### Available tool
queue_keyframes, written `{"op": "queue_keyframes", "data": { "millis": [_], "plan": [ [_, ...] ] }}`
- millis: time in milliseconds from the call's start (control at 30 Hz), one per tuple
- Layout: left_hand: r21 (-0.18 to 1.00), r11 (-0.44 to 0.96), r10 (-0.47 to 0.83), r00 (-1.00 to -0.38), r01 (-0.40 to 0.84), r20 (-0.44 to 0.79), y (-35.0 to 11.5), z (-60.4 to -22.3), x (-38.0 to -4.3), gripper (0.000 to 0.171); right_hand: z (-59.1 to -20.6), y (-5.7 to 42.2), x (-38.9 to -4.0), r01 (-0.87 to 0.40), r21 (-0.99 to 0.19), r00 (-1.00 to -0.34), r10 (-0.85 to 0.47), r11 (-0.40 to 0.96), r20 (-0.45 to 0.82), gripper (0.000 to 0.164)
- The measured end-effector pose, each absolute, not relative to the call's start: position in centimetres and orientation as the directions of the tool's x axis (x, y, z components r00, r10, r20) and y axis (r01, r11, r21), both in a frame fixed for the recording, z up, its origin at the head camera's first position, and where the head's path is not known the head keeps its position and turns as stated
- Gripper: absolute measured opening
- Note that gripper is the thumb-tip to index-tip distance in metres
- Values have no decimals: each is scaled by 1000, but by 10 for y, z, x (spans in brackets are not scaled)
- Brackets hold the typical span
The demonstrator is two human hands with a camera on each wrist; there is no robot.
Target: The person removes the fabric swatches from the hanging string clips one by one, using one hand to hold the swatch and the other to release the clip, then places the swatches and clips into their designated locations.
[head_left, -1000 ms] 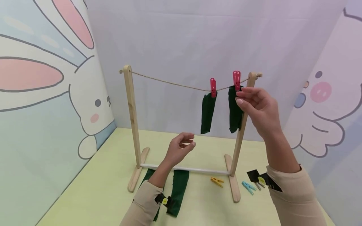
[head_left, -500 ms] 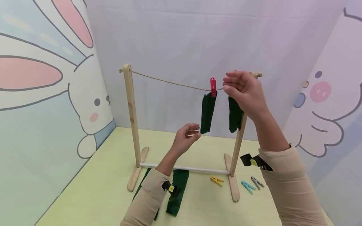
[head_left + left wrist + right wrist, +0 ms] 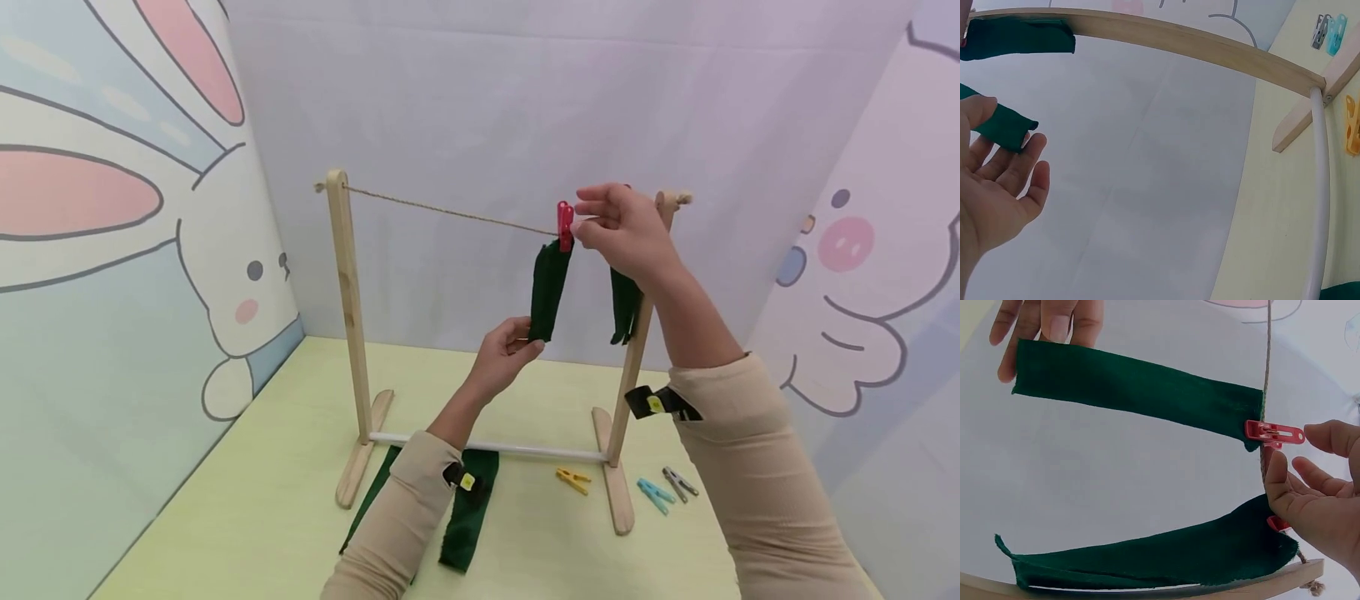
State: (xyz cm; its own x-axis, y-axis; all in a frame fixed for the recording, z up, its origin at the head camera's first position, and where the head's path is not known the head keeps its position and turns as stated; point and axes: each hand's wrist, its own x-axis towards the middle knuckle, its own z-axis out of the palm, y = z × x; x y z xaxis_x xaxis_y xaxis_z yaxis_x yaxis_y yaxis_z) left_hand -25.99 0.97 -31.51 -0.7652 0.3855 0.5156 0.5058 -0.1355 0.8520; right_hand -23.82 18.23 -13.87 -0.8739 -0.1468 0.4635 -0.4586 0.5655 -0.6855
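Note:
A dark green cloth strip point(image 3: 551, 287) hangs from a sagging twine line point(image 3: 450, 212) under a red clothespin point(image 3: 565, 225). My left hand point(image 3: 504, 357) holds the strip's lower end between thumb and fingers, also visible in the left wrist view. At the clothespin's right side is my right hand point(image 3: 626, 235), its fingers bent and spread around nothing. In the right wrist view, one fingertip of it comes right up to the clothespin's handle end point(image 3: 1294, 433). A second green strip point(image 3: 1147, 556) hangs nearer the right post, its red clothespin point(image 3: 1279, 523) partly behind the right hand.
The line runs between two wooden posts point(image 3: 348, 308) on flat feet, joined by a white bar point(image 3: 551, 453). Two more green strips point(image 3: 470, 517) lie on the pale yellow table. Yellow point(image 3: 573, 480), light blue point(image 3: 656, 496) and grey point(image 3: 680, 483) clothespins lie near the right foot.
My right hand has moved left from the right-hand strip to the other strip's clothespin. My left hand has risen rightward and taken hold of that strip's lower end.

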Motion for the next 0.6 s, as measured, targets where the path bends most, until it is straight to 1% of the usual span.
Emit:
{"op": "queue_keyframes", "data": {
  "millis": [133, 267, 433, 600],
  "plan": [
    [853, -137, 368, -773, 504, 516, 13, -313, -261, 32, -135, 181, -242, -457, -654, -878, -188, 603, 441, 46],
    [846, -138, 348, -774, 516, 529, 13, -312, -260, 25, -134, 181, -243, -463, -647, -876, -203, 606, 437, 43],
    [842, -158, 311, -784, 515, 538, 12, -311, -258, 19, -135, 183, -241, -489, -674, -861, -183, 554, 474, 36],
    [852, -208, 254, -815, 480, 521, 9, -312, -260, 20, -137, 186, -238, -527, -685, -836, -162, 503, 524, 33]
  ]
}}
